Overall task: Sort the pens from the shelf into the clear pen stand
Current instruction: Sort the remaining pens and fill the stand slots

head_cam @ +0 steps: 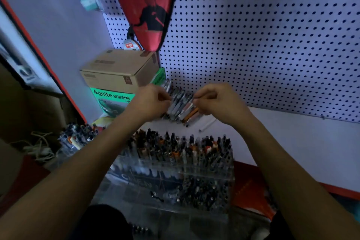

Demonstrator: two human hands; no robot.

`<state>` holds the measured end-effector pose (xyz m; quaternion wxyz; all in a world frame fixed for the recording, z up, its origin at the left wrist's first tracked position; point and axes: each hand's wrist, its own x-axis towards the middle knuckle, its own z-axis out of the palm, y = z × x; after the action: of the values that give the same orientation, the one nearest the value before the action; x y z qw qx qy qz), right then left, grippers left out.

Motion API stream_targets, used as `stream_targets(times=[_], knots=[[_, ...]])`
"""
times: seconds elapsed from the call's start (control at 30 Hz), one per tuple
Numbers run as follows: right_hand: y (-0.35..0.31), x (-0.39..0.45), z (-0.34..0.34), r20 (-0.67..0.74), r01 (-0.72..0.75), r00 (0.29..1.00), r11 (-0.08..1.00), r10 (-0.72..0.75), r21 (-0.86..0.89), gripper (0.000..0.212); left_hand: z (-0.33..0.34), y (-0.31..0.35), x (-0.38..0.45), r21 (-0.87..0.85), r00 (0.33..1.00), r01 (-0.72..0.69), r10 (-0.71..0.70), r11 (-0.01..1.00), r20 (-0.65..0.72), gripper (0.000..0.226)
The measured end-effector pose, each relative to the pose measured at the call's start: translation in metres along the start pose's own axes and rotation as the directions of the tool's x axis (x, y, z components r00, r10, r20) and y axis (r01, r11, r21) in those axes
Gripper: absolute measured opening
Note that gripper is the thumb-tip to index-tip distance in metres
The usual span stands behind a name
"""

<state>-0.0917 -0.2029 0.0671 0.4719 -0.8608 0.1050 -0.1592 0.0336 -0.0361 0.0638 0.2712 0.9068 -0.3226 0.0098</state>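
Stationery shop, pegboard wall (263, 35), stocked pen stand (175, 154), boxed goods (118, 72)

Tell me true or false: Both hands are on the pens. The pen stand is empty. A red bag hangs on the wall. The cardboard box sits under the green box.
1. Both hands, left hand and right hand, grip the loose bundle of pens: true.
2. The clear plastic pen stand is empty: false, it holds many pens.
3. A red racket-shaped bag hangs on the white pegboard: true.
4. The brown cardboard box sits under the green box: false, it sits on top.
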Motion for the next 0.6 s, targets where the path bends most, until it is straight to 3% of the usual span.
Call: stream_targets(times=[0.3,0.47,0.6], knots=[[0.04,0.029,0.006,0.035,-0.158,0.987,0.981,0.155,0.113,0.012,0.038,-0.003,0.057,0.474,0.987,0.106,-0.148,0.874,0.054,0.01],[0.05,0.039,0.009,0.051,-0.186,0.982,0.974,0.181,0.131,0.008,0.052,-0.003,0.062,0.504,0.982,0.147,-0.186,0.851,0.029,0.009],[0.054,0.042,0.008,0.041,-0.183,0.983,0.977,0.18,0.112,0.004,0.052,-0.011,0.065,0.374,0.98,0.195,-0.198,0.907,-0.032,0.011]])
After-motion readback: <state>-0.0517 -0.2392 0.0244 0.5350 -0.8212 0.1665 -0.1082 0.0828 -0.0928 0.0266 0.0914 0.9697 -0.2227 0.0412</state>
